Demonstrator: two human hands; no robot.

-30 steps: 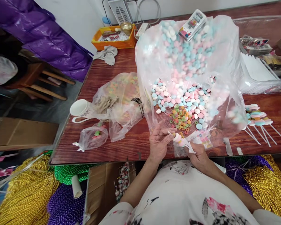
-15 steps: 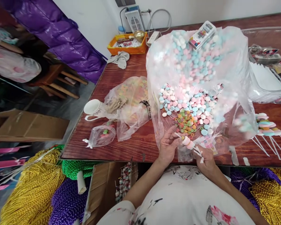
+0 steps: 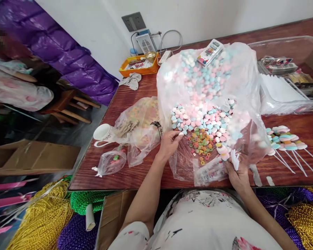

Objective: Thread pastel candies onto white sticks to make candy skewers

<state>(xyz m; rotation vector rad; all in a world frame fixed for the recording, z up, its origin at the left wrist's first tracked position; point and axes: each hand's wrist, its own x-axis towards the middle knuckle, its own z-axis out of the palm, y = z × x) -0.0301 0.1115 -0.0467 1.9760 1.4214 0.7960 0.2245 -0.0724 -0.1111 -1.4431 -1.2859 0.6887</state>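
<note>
My left hand is at the left edge of the loose candies, thumb and finger pinched on a small white candy. In my right hand are a candy skewer, with pink, white and yellowish pieces threaded on it, and several white sticks. Between my hands lies a heap of orange, green and red ring candies. Behind it, pastel pink, blue and white candies spill from a large clear plastic bag. A flat printed wrapper lies in front of the rings.
Finished-looking candy skewers lie on the right, before a clear bin. A white mug, a tied bag and a small bag are left. An orange tray stands at the back. Someone sits far left.
My left hand has left the skewer and moved left and up to a white candy. The skewer and sticks have stayed in my right hand, now more upright. The view has shifted.
</note>
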